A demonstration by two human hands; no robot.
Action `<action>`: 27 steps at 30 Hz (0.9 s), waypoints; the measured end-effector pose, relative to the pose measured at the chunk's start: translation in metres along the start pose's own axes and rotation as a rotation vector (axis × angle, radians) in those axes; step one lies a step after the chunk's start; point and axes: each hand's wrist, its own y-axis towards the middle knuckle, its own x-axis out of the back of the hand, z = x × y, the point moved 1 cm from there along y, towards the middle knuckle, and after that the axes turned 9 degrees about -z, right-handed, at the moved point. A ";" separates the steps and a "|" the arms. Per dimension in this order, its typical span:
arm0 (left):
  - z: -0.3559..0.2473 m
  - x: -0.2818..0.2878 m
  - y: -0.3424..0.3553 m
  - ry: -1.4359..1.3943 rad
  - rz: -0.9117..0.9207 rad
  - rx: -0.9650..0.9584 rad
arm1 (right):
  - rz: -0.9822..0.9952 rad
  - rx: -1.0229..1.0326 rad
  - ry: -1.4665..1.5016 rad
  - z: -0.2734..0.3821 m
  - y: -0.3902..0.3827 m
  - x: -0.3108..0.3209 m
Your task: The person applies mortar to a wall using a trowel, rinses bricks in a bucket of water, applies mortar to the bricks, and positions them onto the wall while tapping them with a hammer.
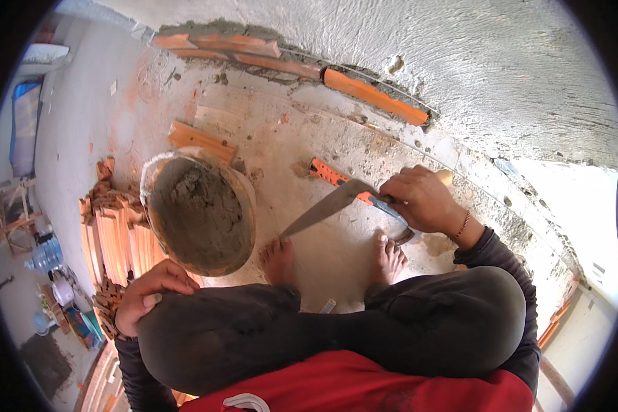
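Observation:
My right hand (419, 200) grips the handle of a trowel (323, 211), whose long grey blade points left and down toward my left foot. Under the trowel, a hammer (329, 173) with an orange and black grip lies on the floor, its head near my right foot. My left hand (151, 292) rests on my left knee with its fingers laid out and nothing in them. Just beyond it stands a round bucket (248, 184) holding wet grey mortar (198, 216). At the foot of the wall, orange clay pieces (378, 96) sit in a row in mortar.
A thin string (350, 67) runs along the row by the rough plastered wall (487, 75). Stacked orange clay pieces (127, 237) stand left of the bucket; another piece (202, 142) lies behind it. A blue water jug (46, 254) is farther left.

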 end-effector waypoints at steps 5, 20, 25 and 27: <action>-0.030 -0.008 -0.010 0.207 -0.187 0.038 | 0.088 -0.046 0.143 -0.004 -0.001 -0.014; -0.006 -0.019 -0.023 -0.256 -0.363 0.032 | 0.349 -0.143 0.296 -0.031 0.017 -0.022; 0.010 -0.013 -0.042 -0.369 -0.181 0.008 | 0.333 -0.134 0.303 -0.030 0.026 -0.014; 0.013 -0.014 -0.048 -0.380 -0.096 -0.020 | 0.317 -0.120 0.316 -0.027 0.033 -0.009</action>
